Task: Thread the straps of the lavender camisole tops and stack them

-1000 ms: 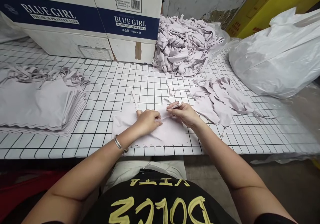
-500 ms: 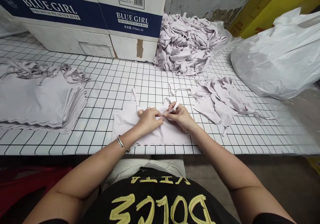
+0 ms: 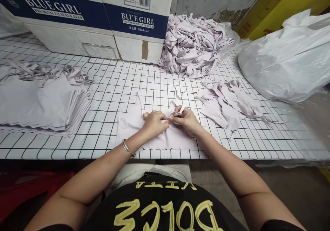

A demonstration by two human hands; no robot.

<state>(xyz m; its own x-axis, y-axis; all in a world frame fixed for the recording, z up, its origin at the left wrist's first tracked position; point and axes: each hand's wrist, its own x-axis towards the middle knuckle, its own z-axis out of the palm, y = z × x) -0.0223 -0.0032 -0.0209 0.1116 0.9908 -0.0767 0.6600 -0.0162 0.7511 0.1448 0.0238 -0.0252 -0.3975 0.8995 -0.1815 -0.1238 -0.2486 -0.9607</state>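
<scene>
A pale lilac fabric piece (image 3: 131, 129) lies flat on the gridded tabletop near its front edge, with a thin strap (image 3: 139, 99) sticking up at its top left. My left hand (image 3: 154, 125) pinches the fabric near its upper middle, fingers closed. Right beside it, my right hand (image 3: 184, 120) is also closed, with a looped narrow strap (image 3: 182, 109) held between its fingers. The fingertips of both hands meet at the strap's base; the exact spot between them is too small to make out.
A neat stack of similar pieces (image 3: 43, 104) lies at the left. Loose lilac pieces (image 3: 224, 102) lie at the right, with a large heap (image 3: 193, 45) behind. A beer carton (image 3: 103, 25) stands at the back left, a white plastic bag (image 3: 286, 59) at the right.
</scene>
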